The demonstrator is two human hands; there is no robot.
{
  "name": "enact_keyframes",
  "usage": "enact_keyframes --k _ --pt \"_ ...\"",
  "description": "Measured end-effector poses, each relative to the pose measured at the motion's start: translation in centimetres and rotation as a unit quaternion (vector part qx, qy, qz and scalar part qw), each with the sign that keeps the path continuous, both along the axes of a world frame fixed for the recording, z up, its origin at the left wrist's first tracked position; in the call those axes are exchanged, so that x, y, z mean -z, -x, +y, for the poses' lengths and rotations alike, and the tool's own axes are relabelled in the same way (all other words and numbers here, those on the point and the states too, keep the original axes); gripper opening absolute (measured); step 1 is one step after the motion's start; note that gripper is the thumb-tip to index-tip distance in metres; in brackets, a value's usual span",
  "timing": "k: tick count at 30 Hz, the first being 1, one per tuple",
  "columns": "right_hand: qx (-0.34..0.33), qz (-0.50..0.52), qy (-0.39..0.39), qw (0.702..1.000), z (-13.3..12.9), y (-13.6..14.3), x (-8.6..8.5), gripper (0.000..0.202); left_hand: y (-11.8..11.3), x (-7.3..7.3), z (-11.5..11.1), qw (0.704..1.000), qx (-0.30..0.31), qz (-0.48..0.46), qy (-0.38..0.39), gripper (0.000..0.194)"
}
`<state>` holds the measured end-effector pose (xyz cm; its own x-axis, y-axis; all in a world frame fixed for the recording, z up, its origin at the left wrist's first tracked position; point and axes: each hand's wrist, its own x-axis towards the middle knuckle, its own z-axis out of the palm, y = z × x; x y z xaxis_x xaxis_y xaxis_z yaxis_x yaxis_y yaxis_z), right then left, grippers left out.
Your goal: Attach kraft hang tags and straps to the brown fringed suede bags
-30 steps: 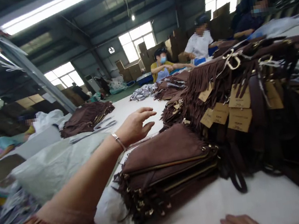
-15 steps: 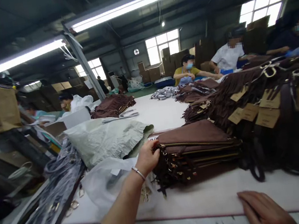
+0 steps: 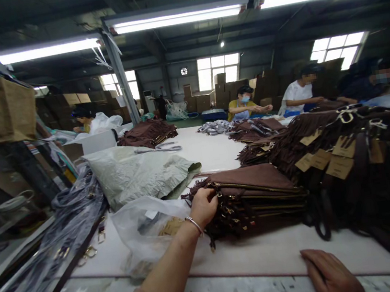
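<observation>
A stack of flat brown pouches [image 3: 254, 179] with gold zips and small metal clasps lies on the white table [image 3: 213, 150]. My left hand [image 3: 204, 206], with a bracelet at the wrist, is closed on the left edge of the top pouch, thumb and fingers at its zip end. Dark fringe shows behind the fingers. My right hand [image 3: 330, 269] rests at the table's front edge, fingers together and curled down, partly cut off by the frame; what lies under it is hidden. Right of the stack hangs a large heap of fringed brown bags [image 3: 324, 132] with paper tags [image 3: 339, 166].
A clear plastic bag [image 3: 137, 226] and a pale green sack [image 3: 141, 173] lie left of the stack. Wrapped straps [image 3: 71, 221] fill the left edge. Farther back are more brown pieces [image 3: 147, 132] and people, one in yellow [image 3: 243, 105].
The view has levelled and shifted. My left hand still grips the pouch edge, and more fringe now shows by its fingers. My right hand stays at the table edge.
</observation>
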<state>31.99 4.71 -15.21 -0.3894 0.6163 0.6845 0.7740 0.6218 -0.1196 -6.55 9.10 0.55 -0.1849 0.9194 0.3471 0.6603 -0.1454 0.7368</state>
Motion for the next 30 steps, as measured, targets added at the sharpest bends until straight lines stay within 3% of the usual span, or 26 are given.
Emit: enact_keyframes --k 7,11,15,21,24,26,30 --pt "0.008 0.002 -0.004 1.000 -0.1 0.1 0.0 0.024 1.7 -1.8 1.8 0.991 0.062 -0.089 0.079 0.014" --pt "0.007 -0.009 -0.016 1.000 0.0 -0.1 0.4 0.025 1.0 -2.4 1.3 0.988 0.072 -0.116 0.072 0.026" --pt "0.005 -0.007 -0.021 1.000 0.0 0.0 0.2 0.025 -0.1 -2.8 1.4 0.991 0.072 -0.101 0.051 0.025" --pt "0.014 0.006 -0.009 1.000 -0.4 0.6 -0.4 0.024 -1.2 -6.3 2.0 1.000 0.016 -0.016 -0.015 0.021" --pt "0.019 0.010 -0.005 1.000 -0.5 0.7 -0.5 0.025 -3.2 -8.2 0.4 0.999 0.037 -0.003 -0.024 0.024" --pt "0.020 0.015 0.002 1.000 -0.6 0.7 -0.7 0.025 -5.1 -8.5 -1.3 0.996 0.083 -0.043 0.012 0.025" --pt "0.018 0.021 0.016 0.999 -0.8 0.9 -1.2 0.025 -8.4 -6.4 -4.6 0.986 0.136 -0.057 0.077 0.019"
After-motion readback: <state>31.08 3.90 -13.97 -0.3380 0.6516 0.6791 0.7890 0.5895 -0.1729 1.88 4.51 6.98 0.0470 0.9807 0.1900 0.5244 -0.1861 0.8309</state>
